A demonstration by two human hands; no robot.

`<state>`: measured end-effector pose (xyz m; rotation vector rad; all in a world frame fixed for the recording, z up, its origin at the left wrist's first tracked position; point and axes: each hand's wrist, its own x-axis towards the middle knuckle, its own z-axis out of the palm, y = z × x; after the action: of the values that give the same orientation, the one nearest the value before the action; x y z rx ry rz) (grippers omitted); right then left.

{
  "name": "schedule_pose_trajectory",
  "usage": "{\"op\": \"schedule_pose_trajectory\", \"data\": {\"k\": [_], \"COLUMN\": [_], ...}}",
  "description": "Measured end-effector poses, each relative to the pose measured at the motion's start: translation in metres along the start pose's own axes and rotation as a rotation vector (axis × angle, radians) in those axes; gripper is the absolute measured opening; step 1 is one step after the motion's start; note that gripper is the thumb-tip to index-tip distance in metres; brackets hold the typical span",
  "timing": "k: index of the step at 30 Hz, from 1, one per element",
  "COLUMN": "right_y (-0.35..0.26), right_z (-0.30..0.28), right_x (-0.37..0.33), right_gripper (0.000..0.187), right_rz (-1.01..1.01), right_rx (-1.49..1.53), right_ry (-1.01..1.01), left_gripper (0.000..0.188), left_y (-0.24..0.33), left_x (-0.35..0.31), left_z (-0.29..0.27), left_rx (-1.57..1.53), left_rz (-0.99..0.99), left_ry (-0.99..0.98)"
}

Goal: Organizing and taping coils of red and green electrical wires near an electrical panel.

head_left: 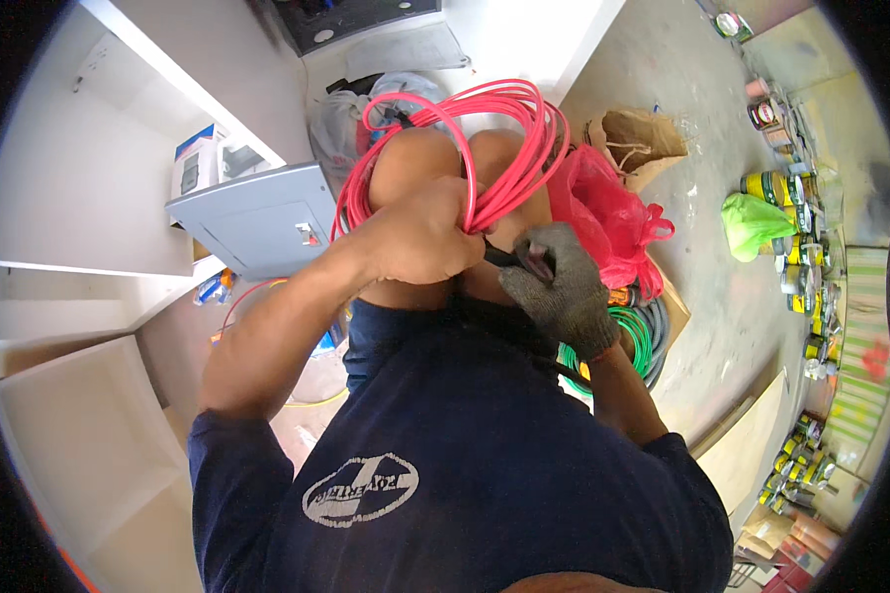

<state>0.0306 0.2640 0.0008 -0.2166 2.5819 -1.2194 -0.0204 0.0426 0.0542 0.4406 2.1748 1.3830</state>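
Observation:
A large coil of red cable [524,188] lies over my raised knees, its loops fanning out on both sides. My left hand [420,232], bare, is closed around the bundled loops at the near side of the coil. A dark band [398,121] wraps the loops on the far left. My right hand [561,287], in a grey knit glove, is just right of the left one. Its fingers are pinched on a black strip [501,257] that runs toward the bundle under my left hand. Where the strip ends inside either hand is hidden.
A grey metal panel [257,222] stands at the left beside white cabinets. Right of my knees are a red plastic bag [603,217], an open brown paper bag [643,143] and a green cable coil [633,336]. Several paint cans [766,186] line the right wall.

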Motion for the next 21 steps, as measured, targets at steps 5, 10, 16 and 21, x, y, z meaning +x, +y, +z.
{"op": "schedule_pose_trajectory", "data": {"k": [5,10,16,21], "right_y": [0.010,-0.023,-0.023,-0.007], "right_z": [-0.024,-0.036,-0.004,0.010], "right_x": [-0.009,-0.010,0.008,0.013], "right_gripper": [0.019,0.017,0.018,0.022], "right_rz": [-0.611,-0.858,-0.469,-0.343], "right_rx": [-0.334,-0.406,-0.367,-0.347], "right_ry": [0.060,0.180,0.129,0.231], "left_gripper": [0.030,0.029,0.045,0.052], "left_y": [-0.006,-0.021,-0.055,-0.052], "left_x": [0.010,0.024,0.025,0.017], "left_z": [0.005,0.064,0.103,0.103], "left_rx": [0.245,0.613,0.635,0.603], "left_rz": [0.012,-0.180,-0.077,-0.056], "left_ry": [0.124,0.308,0.449,0.519]}}
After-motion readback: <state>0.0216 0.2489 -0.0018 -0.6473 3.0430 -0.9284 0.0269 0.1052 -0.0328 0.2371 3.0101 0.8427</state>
